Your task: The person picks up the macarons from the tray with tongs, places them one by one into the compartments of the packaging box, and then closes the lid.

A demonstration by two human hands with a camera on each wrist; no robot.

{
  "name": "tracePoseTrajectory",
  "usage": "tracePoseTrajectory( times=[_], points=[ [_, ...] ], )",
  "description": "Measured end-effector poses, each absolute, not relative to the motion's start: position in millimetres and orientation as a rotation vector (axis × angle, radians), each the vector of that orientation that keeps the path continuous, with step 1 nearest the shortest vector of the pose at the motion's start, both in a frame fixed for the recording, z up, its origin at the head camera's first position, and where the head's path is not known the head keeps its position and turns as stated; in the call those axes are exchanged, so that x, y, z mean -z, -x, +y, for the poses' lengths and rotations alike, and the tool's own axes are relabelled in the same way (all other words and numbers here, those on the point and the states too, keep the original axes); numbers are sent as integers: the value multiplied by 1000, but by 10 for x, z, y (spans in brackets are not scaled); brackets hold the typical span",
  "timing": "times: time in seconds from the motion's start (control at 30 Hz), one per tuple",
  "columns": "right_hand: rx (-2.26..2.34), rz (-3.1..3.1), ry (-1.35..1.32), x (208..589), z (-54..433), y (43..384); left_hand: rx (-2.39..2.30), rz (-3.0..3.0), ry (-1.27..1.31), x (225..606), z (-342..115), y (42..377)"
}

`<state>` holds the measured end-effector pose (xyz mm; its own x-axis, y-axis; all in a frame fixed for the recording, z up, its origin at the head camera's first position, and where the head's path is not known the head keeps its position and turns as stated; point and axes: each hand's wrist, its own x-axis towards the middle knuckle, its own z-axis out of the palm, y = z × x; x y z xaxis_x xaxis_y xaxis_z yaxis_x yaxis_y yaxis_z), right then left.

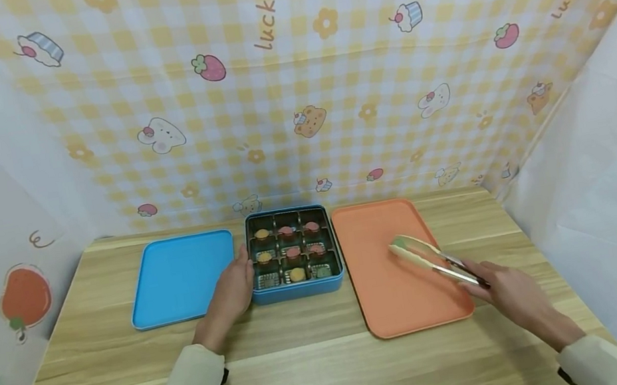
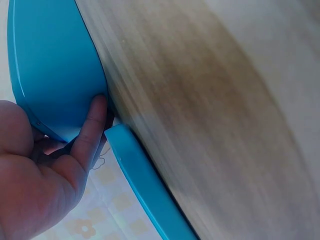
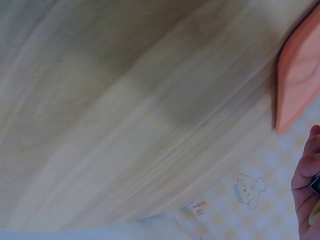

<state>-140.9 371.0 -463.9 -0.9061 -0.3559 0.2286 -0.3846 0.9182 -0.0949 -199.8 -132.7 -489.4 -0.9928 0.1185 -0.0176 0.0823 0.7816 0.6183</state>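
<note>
A blue tin box holds a dark divided insert with small round yellow, pink and green pieces in its compartments. Against the box's left side rests my left hand; in the left wrist view, an extended finger touches the blue wall. My right hand grips metal tongs by the handle, over the right part of an orange tray. Between the tongs' pale tips is a small green piece. Only part of the right hand shows in the right wrist view.
A flat blue tray or lid lies left of the box, close to the left forearm. Everything stands on a wood-grain table. Behind it hangs a yellow checked cloth, with white cloth at both sides.
</note>
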Motion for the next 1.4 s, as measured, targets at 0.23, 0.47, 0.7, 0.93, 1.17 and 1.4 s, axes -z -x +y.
tracePoseTrajectory(
  times=[0.23, 0.47, 0.7, 0.93, 1.17, 1.4],
  points=[
    [-246, -2806, -647, 4606, 3462, 1505, -1016, 2911, -165, 4890, -1320, 1992],
    [-331, -2716, -769, 4552, 3172, 1605, -1021, 2909, -153, 4887, -1328, 1980],
    [-347, -2718, -847, 4486, 2915, 1694, -1024, 2918, -183, 4915, -1323, 1988],
    [-321, -2667, -926, 4417, 2713, 1790, -1030, 2891, -151, 4909, -1324, 1998],
    [-318, -2695, -941, 4377, 2538, 1815, -1031, 2892, -141, 4884, -1317, 1993],
    [-335, -2669, -990, 4363, 2254, 1847, -1030, 2886, -143, 4868, -1327, 1990]
  ],
)
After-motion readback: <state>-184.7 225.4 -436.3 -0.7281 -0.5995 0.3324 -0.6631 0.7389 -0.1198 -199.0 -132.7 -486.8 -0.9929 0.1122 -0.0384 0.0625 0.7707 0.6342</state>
